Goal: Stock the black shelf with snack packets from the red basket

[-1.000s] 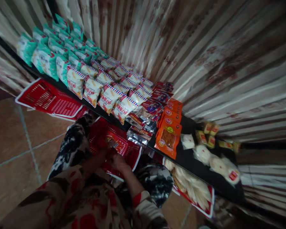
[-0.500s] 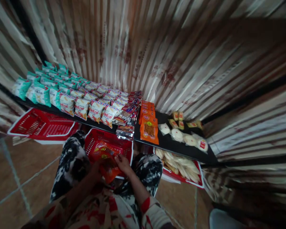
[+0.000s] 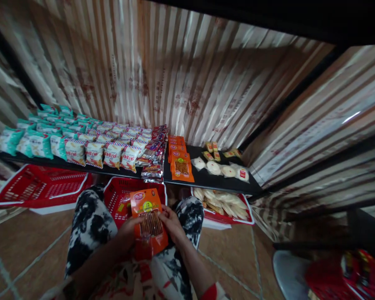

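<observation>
Between my two hands, above my lap, is an orange snack packet with a clear window showing brown sticks inside. My left hand grips its left edge, the thumb lying over the front. On the packet's right edge, my right hand holds with its fingers bent round the side. Just beyond, a red basket stands between my knees with another orange packet inside, partly hidden. Matching orange packets lie in an overlapping row on the black shelf.
Along the shelf stand teal bags, white snack bags and dark red packets. Round white packs and small yellow packs lie to the right. Below are an empty-looking red basket and pale packs in another basket.
Both hands have raised the orange packet out of the basket toward me, its front now upright and facing me. The view has shifted right, bringing a grey stool and red goods into sight.
</observation>
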`<action>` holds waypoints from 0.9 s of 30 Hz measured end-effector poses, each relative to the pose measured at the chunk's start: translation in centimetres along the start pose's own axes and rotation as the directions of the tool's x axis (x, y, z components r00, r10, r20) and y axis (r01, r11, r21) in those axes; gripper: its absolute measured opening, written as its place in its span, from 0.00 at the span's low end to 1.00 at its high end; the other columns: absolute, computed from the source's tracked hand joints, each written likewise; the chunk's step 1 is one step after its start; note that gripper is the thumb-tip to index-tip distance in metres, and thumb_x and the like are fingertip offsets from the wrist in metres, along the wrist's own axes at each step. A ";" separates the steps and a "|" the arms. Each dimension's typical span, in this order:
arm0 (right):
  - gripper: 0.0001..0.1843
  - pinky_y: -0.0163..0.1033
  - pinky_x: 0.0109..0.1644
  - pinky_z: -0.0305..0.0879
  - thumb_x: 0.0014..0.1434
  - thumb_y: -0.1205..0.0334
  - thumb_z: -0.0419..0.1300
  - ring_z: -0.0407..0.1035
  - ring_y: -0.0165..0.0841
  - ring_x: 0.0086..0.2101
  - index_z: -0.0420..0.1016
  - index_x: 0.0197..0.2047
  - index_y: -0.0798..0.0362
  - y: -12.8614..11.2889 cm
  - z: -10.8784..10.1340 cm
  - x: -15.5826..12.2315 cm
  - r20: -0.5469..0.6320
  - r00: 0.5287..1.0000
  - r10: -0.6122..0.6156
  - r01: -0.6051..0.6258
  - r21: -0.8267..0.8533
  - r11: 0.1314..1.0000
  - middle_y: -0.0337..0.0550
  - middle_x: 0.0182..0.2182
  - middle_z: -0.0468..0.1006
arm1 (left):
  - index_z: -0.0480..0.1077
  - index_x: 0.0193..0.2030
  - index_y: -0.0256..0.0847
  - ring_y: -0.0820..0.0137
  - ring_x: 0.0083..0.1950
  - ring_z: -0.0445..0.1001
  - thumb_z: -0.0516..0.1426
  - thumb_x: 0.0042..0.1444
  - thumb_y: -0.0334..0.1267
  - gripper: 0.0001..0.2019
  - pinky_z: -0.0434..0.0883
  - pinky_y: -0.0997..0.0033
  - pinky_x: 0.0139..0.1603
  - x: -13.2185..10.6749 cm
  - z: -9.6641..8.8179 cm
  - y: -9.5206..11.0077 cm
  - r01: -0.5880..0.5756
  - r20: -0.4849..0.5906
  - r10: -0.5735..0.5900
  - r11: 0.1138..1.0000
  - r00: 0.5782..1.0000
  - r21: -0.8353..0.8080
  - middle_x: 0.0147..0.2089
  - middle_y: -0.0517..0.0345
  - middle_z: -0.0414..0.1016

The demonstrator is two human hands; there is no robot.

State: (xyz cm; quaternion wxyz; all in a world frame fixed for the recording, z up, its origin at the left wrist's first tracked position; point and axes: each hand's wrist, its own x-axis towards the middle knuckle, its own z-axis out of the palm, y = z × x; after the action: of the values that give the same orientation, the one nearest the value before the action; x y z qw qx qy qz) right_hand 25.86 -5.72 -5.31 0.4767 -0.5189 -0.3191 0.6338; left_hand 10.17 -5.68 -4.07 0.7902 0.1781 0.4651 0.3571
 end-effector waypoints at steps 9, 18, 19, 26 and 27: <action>0.23 0.39 0.38 0.67 0.40 0.46 0.67 0.72 0.36 0.33 0.72 0.35 0.53 -2.2 -3.2 -2.1 -0.130 0.989 -0.065 0.071 0.041 0.997 0.41 0.31 0.78 | 0.72 0.38 0.31 0.60 0.38 0.76 0.60 0.40 0.31 0.15 0.71 0.65 0.40 2.0 3.4 -0.1 -0.048 0.166 0.049 0.999 0.985 -0.009 0.34 0.48 0.78; 0.21 0.38 0.35 0.66 0.42 0.46 0.65 0.71 0.35 0.30 0.70 0.34 0.52 -5.5 -6.8 0.3 -0.325 0.927 -0.188 0.192 -0.020 0.981 0.41 0.30 0.78 | 0.71 0.34 0.38 0.59 0.41 0.75 0.57 0.44 0.28 0.09 0.71 0.61 0.43 4.3 10.8 2.3 -0.045 0.109 0.035 0.995 0.993 0.091 0.35 0.48 0.77; 0.21 0.38 0.34 0.66 0.42 0.46 0.65 0.71 0.35 0.30 0.70 0.34 0.53 -6.0 -7.3 0.8 -0.335 0.922 -0.196 0.195 -0.035 0.980 0.41 0.30 0.78 | 0.70 0.35 0.39 0.59 0.40 0.75 0.57 0.44 0.27 0.09 0.71 0.61 0.42 4.8 11.5 2.4 -0.061 0.111 0.050 0.993 0.993 0.098 0.35 0.49 0.77; 0.21 0.37 0.36 0.66 0.44 0.49 0.63 0.71 0.34 0.30 0.71 0.37 0.54 -7.7 -11.1 4.6 -0.340 0.909 -0.239 0.203 -0.137 0.969 0.42 0.31 0.78 | 0.67 0.39 0.39 0.67 0.32 0.75 0.55 0.44 0.22 0.14 0.71 0.68 0.35 8.6 15.5 2.9 -0.148 -0.016 0.154 0.971 0.988 0.187 0.32 0.56 0.76; 0.21 0.37 0.36 0.66 0.44 0.49 0.63 0.71 0.34 0.30 0.71 0.36 0.54 -7.8 -11.5 5.2 -0.349 0.905 -0.245 0.201 -0.159 0.967 0.42 0.31 0.78 | 0.66 0.40 0.39 0.67 0.32 0.75 0.54 0.44 0.22 0.15 0.71 0.69 0.34 9.1 15.9 3.0 -0.145 -0.044 0.157 0.969 0.987 0.200 0.33 0.56 0.76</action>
State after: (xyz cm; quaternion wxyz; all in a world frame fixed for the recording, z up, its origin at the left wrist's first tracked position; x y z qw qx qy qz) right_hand 39.01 0.80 -3.12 0.5655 -0.6150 -0.3194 0.4473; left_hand 25.53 3.80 0.20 0.7251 0.2791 0.5064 0.3740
